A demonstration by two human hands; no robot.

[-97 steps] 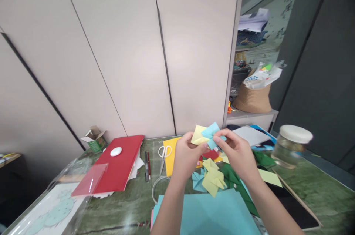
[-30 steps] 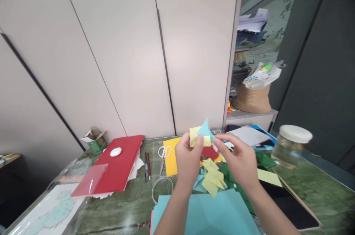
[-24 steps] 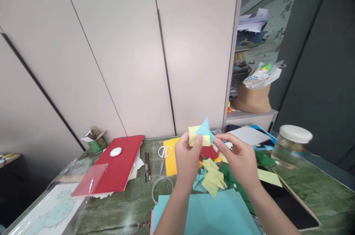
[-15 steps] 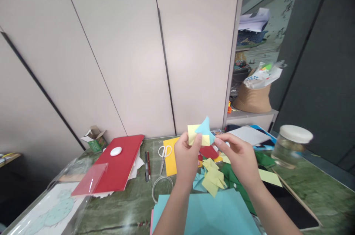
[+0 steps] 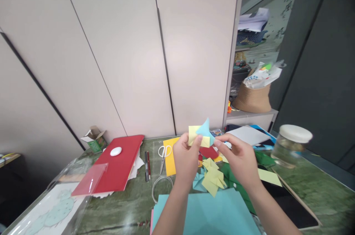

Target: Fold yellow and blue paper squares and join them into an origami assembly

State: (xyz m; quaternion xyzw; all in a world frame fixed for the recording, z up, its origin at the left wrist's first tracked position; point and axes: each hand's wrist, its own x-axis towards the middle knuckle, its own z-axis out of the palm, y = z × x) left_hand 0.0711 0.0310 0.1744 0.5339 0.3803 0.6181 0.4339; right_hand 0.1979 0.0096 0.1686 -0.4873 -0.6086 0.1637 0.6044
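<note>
Green marbled table point(image 5: 318, 194) against pale cabinet doors point(image 5: 124, 50).

- Left hand point(image 5: 187, 157): raised over table's middle, thumb and fingers pinched on folded yellow-and-blue paper piece point(image 5: 200, 136).
- Right hand point(image 5: 241, 159): just beside piece, fingers loosely curled, tips near its blue edge; contact unclear.
- Below hands: loose folded paper units point(image 5: 212, 177); blue sheet point(image 5: 213, 214) at near edge.
- Toward far edge: scissors point(image 5: 164, 155), pens point(image 5: 147, 164); red folder point(image 5: 119, 166) leftward.
- Right edge: glass jar point(image 5: 291, 146).

Risk, judged: interlocked flaps slipping apart or creasing under a tight pinch.
</note>
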